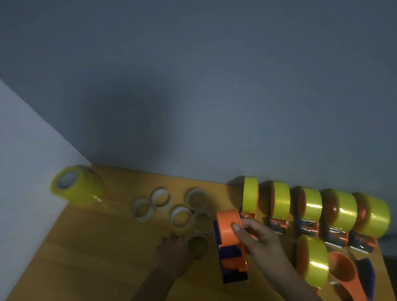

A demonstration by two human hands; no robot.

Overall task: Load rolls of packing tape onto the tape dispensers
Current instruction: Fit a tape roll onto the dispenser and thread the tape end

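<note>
Holding an empty orange dispenser (231,243) upright on the wooden table (82,256), the right hand (255,234) grasps its round hub, thumb on the near face and fingers wrapped behind. The left hand (175,248) sits at 9 o'clock of the dispenser, just beside a brown cardboard core (198,246); blur hides its fingers, so whether it grips the core cannot be told.

Judged step: clearing the spent core and fetching a fresh roll. To do it well, the right hand should keep the dispenser steady with the hub facing the left side, so a roll can slide on squarely; the tape's sticky face should run towards the blade end.

The stack of new yellow rolls (75,185) lies well apart, at 10 o'clock from the left hand, in the table's far corner. More empty cores (181,214) lie between. Five loaded dispensers (317,207) line the wall at 2 o'clock of the right hand; a sixth (312,260) lies at 4 o'clock.
</note>
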